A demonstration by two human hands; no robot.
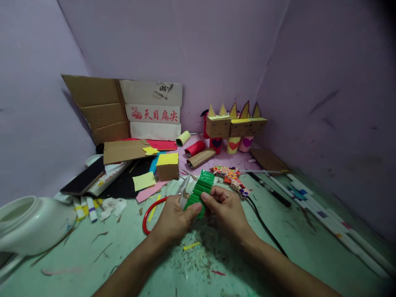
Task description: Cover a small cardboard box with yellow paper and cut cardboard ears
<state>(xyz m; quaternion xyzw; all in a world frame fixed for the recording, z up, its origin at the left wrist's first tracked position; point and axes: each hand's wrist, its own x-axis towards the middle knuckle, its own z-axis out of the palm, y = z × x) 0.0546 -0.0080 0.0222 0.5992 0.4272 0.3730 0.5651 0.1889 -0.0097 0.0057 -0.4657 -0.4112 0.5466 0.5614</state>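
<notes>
Between my two hands is a strip of green corrugated paper (204, 180), tilted, its upper end standing free. My left hand (176, 216) is closed on its lower left side, thumb on the front. My right hand (225, 208) pinches its right edge between thumb and curled fingers. Scissors with a red handle (144, 220) lie just beyond my left hand, which partly hides them. Behind the green paper lies a glue gun covered in a flowered pattern (230, 175), its black cord running past my right hand. A yellow paper scrap (192, 246) is on the table below my hands.
Cardboard figures with pointed ears (235, 126) stand on paper tubes at the back. A small box with a yellow top (167, 167) and a folded carton (151, 111) are further left. A white teapot (34, 227) stands at left, markers (324, 218) lie at right.
</notes>
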